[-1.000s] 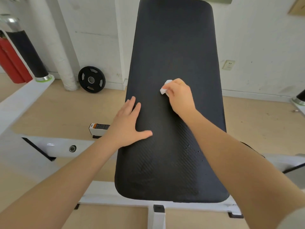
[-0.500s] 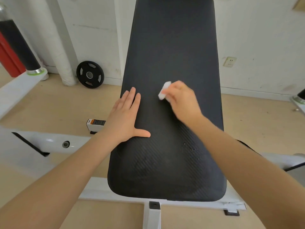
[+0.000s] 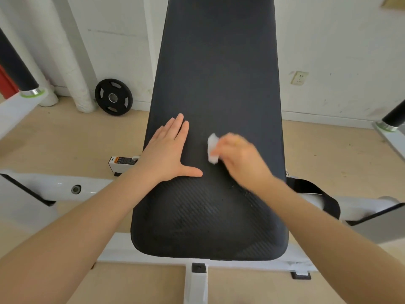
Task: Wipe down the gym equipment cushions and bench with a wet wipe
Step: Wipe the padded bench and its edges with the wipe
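The near end of the bench pad [image 3: 208, 229] shows a ribbed, faintly marked patch, and its long axis runs straight away from the person toward the wall [image 3: 328, 40]. A little farther up, the left hand [image 3: 168, 152] lies flat on the pad's left side, fingers straight and together, thumb spread toward the middle; it holds nothing and seems to be bracing. Just beside it, to the right and at about the same reach, the right hand [image 3: 238, 156] is curled round a bunched white wipe [image 3: 212, 151] and presses it against the pad (this hand is blurred, so finger detail is unclear). The wipe sits on the hand's left edge, near the pad's centre line. Beyond both hands, most of the pad stretches away, so I judge the next strokes should run lengthwise, and the right hand is the one to carry them.
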